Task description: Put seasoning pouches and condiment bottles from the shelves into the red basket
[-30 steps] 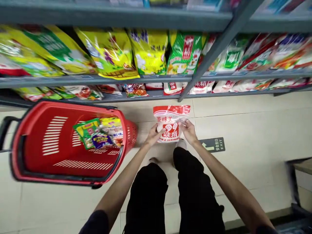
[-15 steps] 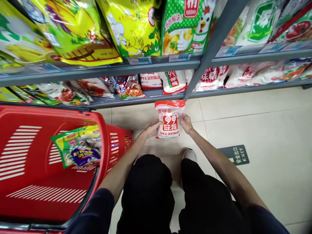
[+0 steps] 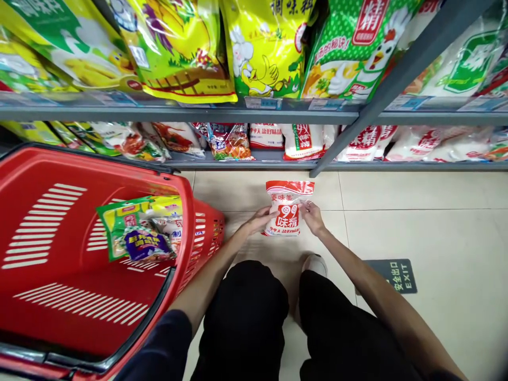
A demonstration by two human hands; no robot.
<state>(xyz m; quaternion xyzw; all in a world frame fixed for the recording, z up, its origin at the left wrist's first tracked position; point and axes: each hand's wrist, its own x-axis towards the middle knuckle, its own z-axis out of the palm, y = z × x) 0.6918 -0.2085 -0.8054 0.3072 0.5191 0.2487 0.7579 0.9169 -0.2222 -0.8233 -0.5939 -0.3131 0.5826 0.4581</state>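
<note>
Red-and-white plastic packet of 99 MSG seasoning (image 3: pixel 288 207)
Glossy, crinkled film, red top band, bold red characters; held up off the floor, slightly tilted.

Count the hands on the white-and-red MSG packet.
2. The left hand holds the left edge of the white-and-red MSG packet, and the right hand holds its upper right edge. No other hands are in view.

Glossy plastic film is noted on the seasoning packet (image 3: pixel 286 218); smooth moulded plastic on the red basket (image 3: pixel 51 312), left; matt painted metal on the shelf (image 3: pixel 178 114); polished tile on the floor (image 3: pixel 420 190).
</note>
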